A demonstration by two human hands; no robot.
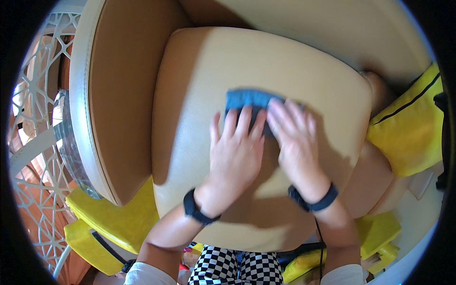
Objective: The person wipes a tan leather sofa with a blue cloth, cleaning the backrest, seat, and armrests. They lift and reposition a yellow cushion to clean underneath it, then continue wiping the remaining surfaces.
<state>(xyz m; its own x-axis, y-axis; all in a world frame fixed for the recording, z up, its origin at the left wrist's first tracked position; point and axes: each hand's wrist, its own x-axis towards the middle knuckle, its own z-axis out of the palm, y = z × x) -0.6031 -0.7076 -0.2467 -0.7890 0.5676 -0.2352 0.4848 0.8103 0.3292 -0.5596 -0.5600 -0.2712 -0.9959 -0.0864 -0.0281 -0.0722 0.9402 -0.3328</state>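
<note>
A small folded piece of blue fabric [245, 97], which looks like denim, lies near the middle of a beige leather-look armchair seat cushion [228, 58]. Its far edge is lighter blue, and a darker part shows between my fingers. My left hand [237, 153] rests palm down, its spread fingertips on the fabric's near left part. Beside it, my right hand [297, 139] is flat over the right part, blurred and hiding that end. Both wrists wear dark bands. Neither hand shows a clear grip around the fabric.
The chair's padded arm [124, 103] rises at left, with the backrest [331, 28] beyond the seat. A yellow zippered cushion [409, 131] sits at right. Yellow padded pieces [114, 210] and a white lattice panel [35, 89] stand at left. A thin dark cord [320, 235] hangs by my right forearm.
</note>
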